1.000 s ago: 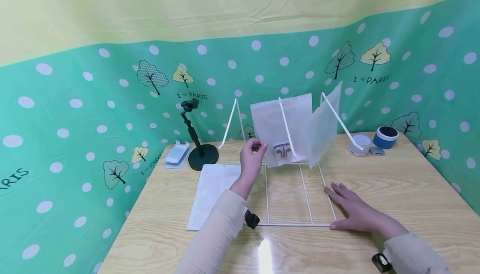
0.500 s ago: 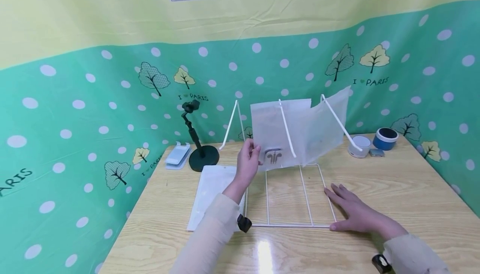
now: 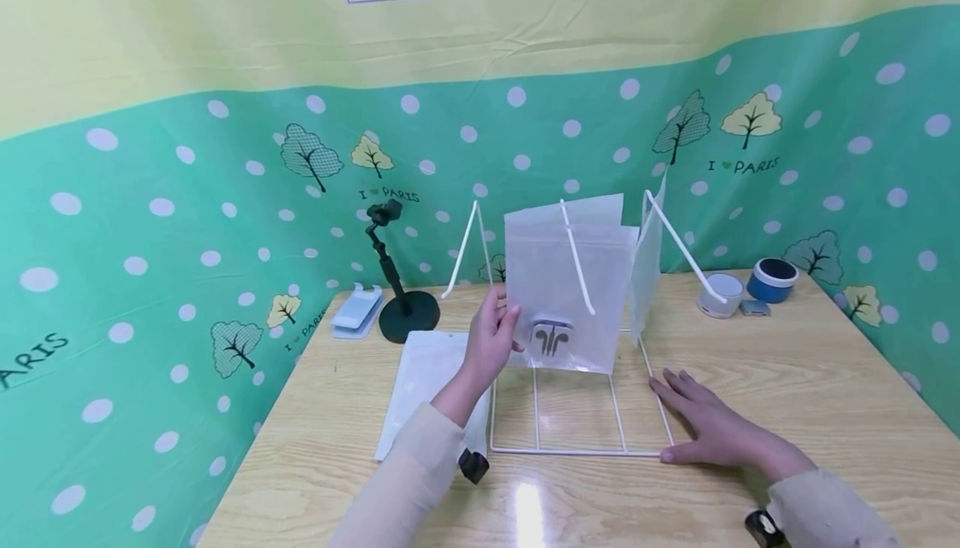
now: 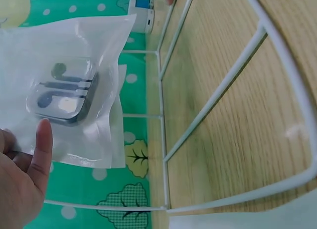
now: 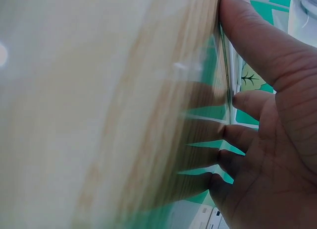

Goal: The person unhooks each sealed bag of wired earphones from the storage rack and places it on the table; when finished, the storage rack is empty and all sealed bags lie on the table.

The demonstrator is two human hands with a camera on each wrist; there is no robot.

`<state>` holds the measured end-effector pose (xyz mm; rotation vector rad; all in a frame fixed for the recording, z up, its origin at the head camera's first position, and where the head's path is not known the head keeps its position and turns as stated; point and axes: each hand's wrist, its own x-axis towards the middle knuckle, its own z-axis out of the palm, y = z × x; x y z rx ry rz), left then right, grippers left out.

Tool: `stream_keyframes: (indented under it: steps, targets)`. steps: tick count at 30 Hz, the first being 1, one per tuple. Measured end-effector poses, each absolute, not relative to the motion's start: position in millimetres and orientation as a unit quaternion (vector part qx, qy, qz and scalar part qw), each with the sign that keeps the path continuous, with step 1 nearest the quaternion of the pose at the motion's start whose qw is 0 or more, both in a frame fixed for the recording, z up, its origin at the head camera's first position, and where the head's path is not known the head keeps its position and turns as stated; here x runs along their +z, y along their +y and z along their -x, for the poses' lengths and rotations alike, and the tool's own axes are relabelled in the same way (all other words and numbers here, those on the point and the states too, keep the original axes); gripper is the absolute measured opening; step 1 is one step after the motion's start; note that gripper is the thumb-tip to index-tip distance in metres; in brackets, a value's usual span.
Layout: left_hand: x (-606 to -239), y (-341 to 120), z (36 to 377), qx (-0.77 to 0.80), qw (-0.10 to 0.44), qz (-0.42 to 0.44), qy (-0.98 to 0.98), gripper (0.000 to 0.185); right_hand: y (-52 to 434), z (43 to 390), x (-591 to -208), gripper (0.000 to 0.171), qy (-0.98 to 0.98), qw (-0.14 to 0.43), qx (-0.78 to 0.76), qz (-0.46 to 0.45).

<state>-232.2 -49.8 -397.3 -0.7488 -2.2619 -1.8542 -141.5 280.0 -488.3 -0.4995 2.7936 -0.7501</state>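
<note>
At its left edge, my left hand [image 3: 487, 340] pinches a frosted plastic bag [image 3: 570, 281]. Inside the bag is a clear case of wired earphones [image 3: 551, 338], also plain in the left wrist view as an earphone case [image 4: 62, 97]. The bag stands upright at the middle arm [image 3: 577, 265] of a white wire rack [image 3: 570, 451], which slants down in front of it. Another pale bag sheet [image 3: 600, 209] shows behind, and a third frosted bag [image 3: 647, 256] hangs at the right arm. My right hand [image 3: 708, 423] rests with spread fingers on the table at the rack's right front corner.
A flat white bag [image 3: 423, 381] lies left of the rack. Behind it are a black stand [image 3: 405, 313] and a pale blue holder [image 3: 356, 311]. A white round tub [image 3: 720, 295], a blue-and-white round device [image 3: 772, 280] and a small grey-blue box [image 3: 754, 308] sit at back right.
My left hand has moved slightly left and down, drawing the earphone bag forward and lower. The right-hand bag swung outward, then back edge-on. My right hand has stayed put.
</note>
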Motion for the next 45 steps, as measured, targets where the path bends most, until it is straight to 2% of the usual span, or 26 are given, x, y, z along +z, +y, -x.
stream_keyframes:
  steps: [19, 31, 40, 45]
  targets:
    - [-381, -65, 189, -0.593, 0.056, 0.220, -0.773, 0.023, 280, 141, -488, 0.105, 0.946, 0.101, -0.256, 0.174]
    - [-377, -66, 164, -0.615, 0.023, 0.201, -0.762, 0.022, 280, 140, -486, 0.104, 0.946, 0.099, -0.254, 0.176]
    - [-400, -73, 159, -0.632, 0.018, 0.195, -0.750, 0.024, 280, 141, -487, 0.104, 0.945, 0.096, -0.255, 0.179]
    - [-404, -77, 150, -0.628, 0.027, 0.225, -0.745, 0.023, 279, 141, -486, 0.105, 0.946, 0.104, -0.254, 0.172]
